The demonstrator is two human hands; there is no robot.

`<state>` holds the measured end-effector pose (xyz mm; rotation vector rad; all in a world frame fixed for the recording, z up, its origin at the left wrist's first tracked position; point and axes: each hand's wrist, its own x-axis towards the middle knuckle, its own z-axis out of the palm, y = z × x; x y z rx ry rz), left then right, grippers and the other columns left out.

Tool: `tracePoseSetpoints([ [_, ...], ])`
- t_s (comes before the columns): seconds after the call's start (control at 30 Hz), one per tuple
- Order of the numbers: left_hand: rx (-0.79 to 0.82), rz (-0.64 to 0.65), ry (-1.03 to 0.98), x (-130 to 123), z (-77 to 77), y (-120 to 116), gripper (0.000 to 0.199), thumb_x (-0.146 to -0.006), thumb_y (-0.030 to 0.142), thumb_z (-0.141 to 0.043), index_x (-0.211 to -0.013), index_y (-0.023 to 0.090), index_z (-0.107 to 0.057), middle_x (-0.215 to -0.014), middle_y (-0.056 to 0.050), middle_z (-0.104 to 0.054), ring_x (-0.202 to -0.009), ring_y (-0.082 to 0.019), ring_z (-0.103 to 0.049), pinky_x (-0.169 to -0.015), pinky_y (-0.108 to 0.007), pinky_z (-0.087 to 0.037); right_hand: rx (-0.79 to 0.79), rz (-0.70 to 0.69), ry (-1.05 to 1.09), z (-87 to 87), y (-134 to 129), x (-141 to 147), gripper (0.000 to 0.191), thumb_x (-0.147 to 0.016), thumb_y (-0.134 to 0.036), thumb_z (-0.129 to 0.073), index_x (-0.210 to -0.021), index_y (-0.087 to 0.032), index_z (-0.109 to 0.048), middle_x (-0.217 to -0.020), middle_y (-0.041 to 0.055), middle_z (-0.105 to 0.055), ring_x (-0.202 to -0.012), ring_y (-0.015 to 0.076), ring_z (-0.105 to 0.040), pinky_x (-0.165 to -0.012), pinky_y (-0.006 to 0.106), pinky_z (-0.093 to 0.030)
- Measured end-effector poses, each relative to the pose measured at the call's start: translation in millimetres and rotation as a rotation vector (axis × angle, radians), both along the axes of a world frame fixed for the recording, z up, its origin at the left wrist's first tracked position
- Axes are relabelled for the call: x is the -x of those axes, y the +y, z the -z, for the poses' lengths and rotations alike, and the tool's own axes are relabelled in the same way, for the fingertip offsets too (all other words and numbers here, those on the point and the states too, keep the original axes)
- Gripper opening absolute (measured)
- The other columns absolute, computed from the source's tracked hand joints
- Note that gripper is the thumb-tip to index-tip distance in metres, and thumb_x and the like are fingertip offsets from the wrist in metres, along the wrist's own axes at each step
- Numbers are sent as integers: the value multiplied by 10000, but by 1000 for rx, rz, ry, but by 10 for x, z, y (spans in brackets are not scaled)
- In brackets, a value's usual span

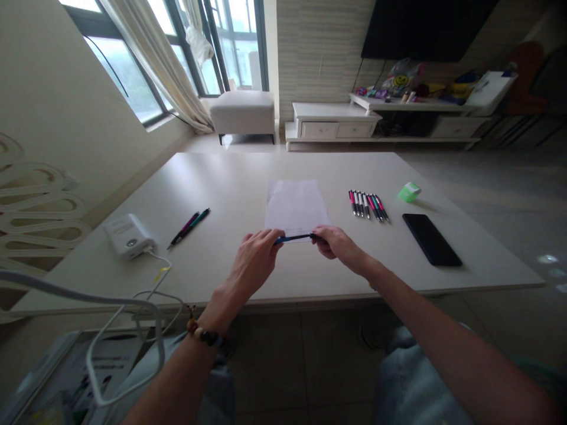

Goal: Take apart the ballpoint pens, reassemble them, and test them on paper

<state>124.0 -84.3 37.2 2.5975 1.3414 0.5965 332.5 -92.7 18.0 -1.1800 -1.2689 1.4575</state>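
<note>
One slim blue pen [292, 238], long axis crosswise, held end to end between narrowly closed left hand [259, 254] and right hand [336, 245], just over the lower edge of a white paper sheet [295, 203] on a pale tabletop [248, 177].

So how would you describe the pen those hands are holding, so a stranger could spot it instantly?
Find the pale table, then the white paper near its middle. Across the paper's near edge, a blue pen sits between the left hand and right hand. Unlike the other pens lying on the table, it alone is being held.
</note>
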Motion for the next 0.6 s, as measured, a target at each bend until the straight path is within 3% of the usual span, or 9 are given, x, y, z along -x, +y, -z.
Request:
tracePoseSetpoints([
  [0.23, -38, 20, 49, -22, 2, -6, 211, -913, 229, -429, -1075, 237, -564, -998, -49, -663, -936, -182, -590, -830, -312, -381, -72, -9, -231, 5, -1, -28, 425, -789, -556, -533, -727, -139, -588, -406, -89, -295, -383, 61, -250, -393, 224, -177],
  [0.6, -10, 49, 15, -33, 34, -8, 185, -905, 226, -442, -1045, 229, -563, -988, -44, -660, -916, -182, -597, -827, -305, -419, -30, -83, -183, 12, -25, 1, 478, -816, -590, -474, -674, -142, -565, -407, -73, -348, -363, 55, -275, -389, 219, -180],
])
